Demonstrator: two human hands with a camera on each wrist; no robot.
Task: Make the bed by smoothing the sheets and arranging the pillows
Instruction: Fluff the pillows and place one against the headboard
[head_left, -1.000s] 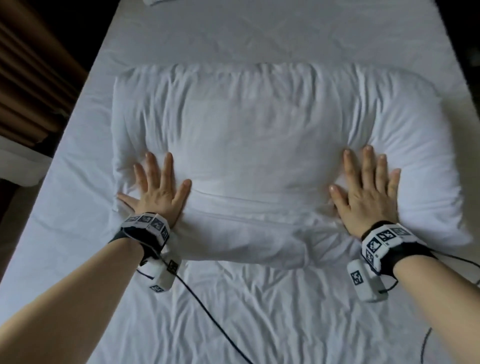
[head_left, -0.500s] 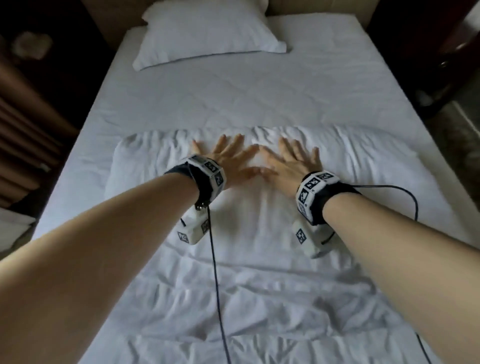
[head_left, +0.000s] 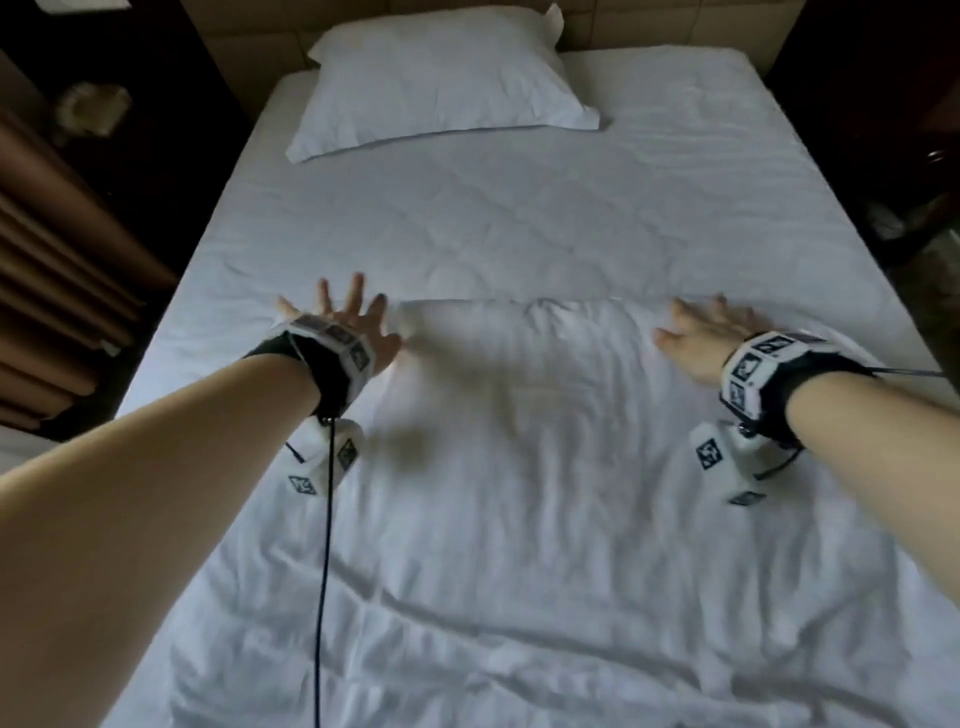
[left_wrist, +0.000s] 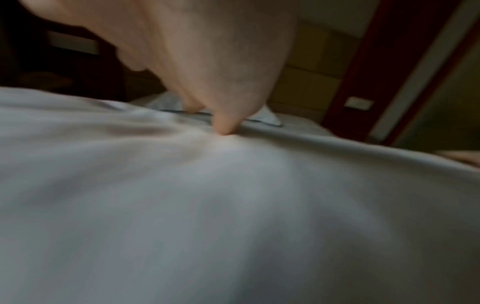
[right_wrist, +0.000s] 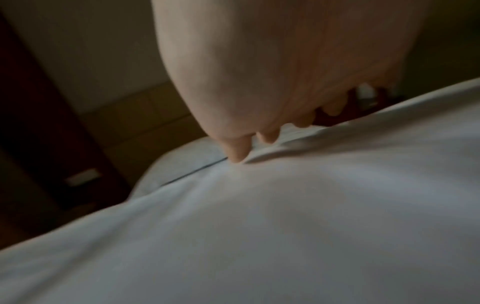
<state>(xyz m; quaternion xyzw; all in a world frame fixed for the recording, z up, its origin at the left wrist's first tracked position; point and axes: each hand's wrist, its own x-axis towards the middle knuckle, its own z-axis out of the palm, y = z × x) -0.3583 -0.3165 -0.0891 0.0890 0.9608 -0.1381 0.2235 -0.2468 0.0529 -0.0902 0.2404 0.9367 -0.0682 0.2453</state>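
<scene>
Half a second ago both palms lay side by side at the middle of the near pillow (head_left: 519, 374); now they have swept apart to its two ends. The left hand (head_left: 353, 332) sits at the pillow's left end with its fingers (head_left: 356, 291) spread and straight, and the right hand (head_left: 701, 338) lies flat at the pillow's right end, fingers stretched out. Neither grasps anything. Both are released and pressing, and the left wrist view shows a fingertip dimpling the white cloth.

A second ago the palms were on the pillow's near edge, so I take this as the tail of an outward smoothing stroke. The cover between the hands looks flatter across the top, though fine creases remain below the hands.

The pillow itself lies crosswise at mid-bed, well short of the far pillow (head_left: 441, 78), which rests against the headboard (head_left: 675, 26) on its left half. The sheet (head_left: 519, 649) on the side of the near pillow away from the headboard is heavily rumpled.

My guess is that the smoothing of this pillow is nearly done, but it has yet to be carried up beside the far pillow, and the rumpled sheet remains to be pulled flat.
</scene>
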